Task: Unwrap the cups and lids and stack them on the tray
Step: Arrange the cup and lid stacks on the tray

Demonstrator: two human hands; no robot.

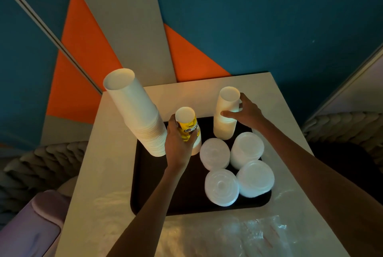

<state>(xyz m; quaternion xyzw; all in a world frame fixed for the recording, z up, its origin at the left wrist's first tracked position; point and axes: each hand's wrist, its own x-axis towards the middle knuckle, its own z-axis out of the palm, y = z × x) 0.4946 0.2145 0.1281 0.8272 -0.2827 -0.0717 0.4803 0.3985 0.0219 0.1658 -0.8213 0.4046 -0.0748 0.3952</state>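
Now: Positioning Cup Stacks on the Tray

Currently both hands hold cup stacks over the far half of the tray [186, 200], which lies in the middle of the table [107, 153].

**Hand state**
- Left hand [178, 142]: fingers and thumb curled round the yellow-printed cup stack [187, 124], gripping at mid-height.
- Right hand [246, 111]: thumb on the near side and fingers wrapped behind the short white cup stack [226, 120], holding its upper half.

**Location of parts**
- The tall cup stack [136, 115] stands at the tray's far-left corner, just beside the yellow-printed cup stack.
- The short white cup stack stands near the tray's far edge, right of centre.
- Four lid stacks [215, 154] fill the tray's right half, close together – some are touching.
- Loose clear wrap [238, 234] lies on the table at its near edge.

**Handling notes**
The cups are likely light, thin-walled and easily crushed, so grip the sides with light, even pressure and not the rim. Nested stacks probably flex and separate if lifted from the top only; hold low or at mid-height. The tall cup stack looks prone to tipping, so keep the left hand clear of it. The lids look slick and shallow, so take them from the sides of a stack.
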